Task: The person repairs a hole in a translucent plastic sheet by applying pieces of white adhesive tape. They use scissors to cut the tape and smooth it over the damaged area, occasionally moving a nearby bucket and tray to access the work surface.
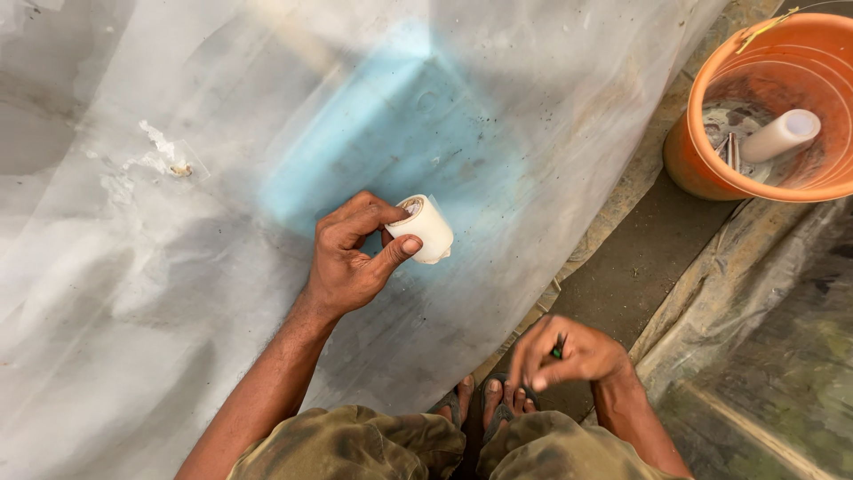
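Down at six o'clock are two bare feet (484, 402). Just beside them the right hand (569, 354) is curled shut on a small green thing (557, 348); I cannot tell what it is. Up at twelve o'clock from it, the left hand (355, 253) pinches a white tape roll (425, 228) on the plastic sheet (178, 267). The roll's long way points to two o'clock, toward the orange bucket (693, 151).

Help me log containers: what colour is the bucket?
Orange bucket, seen in the head view.
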